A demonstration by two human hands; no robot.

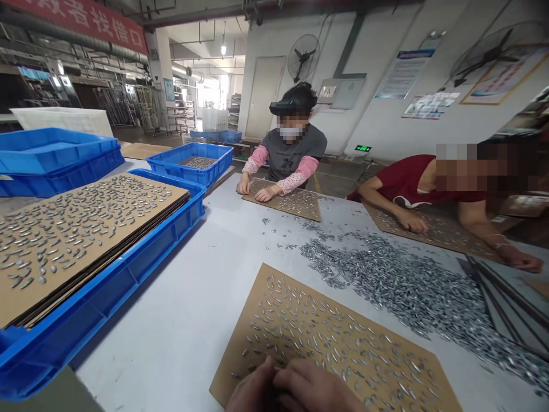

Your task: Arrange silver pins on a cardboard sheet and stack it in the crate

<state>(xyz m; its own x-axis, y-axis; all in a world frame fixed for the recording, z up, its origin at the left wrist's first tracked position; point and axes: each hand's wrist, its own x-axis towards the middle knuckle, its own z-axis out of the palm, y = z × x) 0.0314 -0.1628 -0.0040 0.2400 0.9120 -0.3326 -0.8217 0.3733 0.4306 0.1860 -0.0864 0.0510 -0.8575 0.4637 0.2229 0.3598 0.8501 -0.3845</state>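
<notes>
A brown cardboard sheet [309,317] lies in front of me on the white table, with many small silvery, leaf-shaped metal pieces [338,343] spread over it. My left hand [253,389] is at the sheet's near edge, its fingers curled in. Right beside it, my right hand [315,384] rests low over the sheet with bent fingers, close to the left fingertips. Both hands are partly cut off by the lower frame edge. Whatever is between the fingers is hidden. Past the sheet spreads a large heap of the same metal pieces [386,274].
At left, a blue tray [141,266] carries stacked cardboard sheets covered with pieces. More blue trays [223,166] stand behind it. Across the table a co-worker [287,149] has both hands on a cardboard sheet; another person [420,183] leans over one at right, near dark strips [510,297].
</notes>
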